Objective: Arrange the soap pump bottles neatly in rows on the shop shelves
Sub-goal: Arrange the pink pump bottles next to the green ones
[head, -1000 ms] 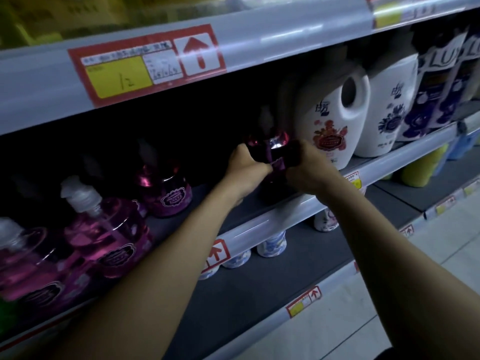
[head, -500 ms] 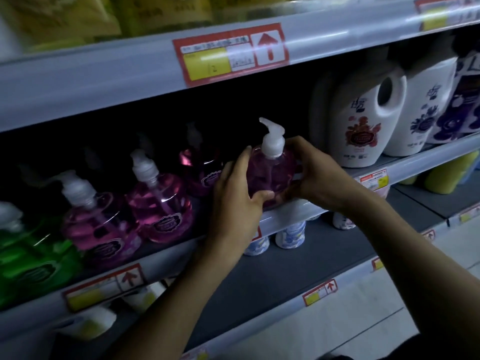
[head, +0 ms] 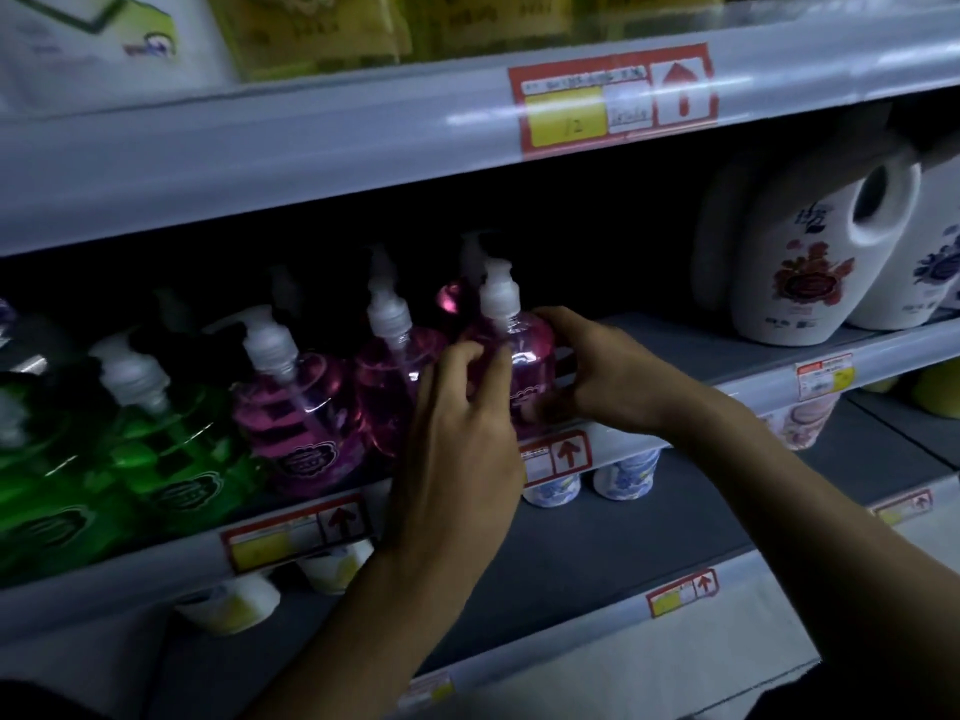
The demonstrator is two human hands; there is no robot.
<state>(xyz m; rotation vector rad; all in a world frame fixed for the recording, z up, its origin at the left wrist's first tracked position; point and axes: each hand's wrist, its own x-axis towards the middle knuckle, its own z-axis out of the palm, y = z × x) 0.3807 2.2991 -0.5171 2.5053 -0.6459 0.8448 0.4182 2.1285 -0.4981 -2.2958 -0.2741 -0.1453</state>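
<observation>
both hands are on one pink pump bottle (head: 524, 356) that stands at the front edge of the middle shelf (head: 727, 366). the left hand (head: 457, 439) wraps its fingers on the bottle's 9 o'clock side and front, and the right hand (head: 597, 371) grips it from the 3 o'clock side, thumb over the shoulder of the bottle. the white pump head (head: 497, 291) points up, and the bottle stands upright or nearly so.

at 9 o'clock of it, just beside, stands a second pink bottle (head: 389, 376), then a third pink bottle (head: 301, 407), and further to 9 o'clock the green bottles (head: 176, 449). one more pink bottle (head: 452, 296) is behind, in the dark. at 3 o'clock, well apart, a white detergent jug (head: 800, 262) stands on the same shelf. a red price tag (head: 556, 457) is on the shelf edge under the hands.
</observation>
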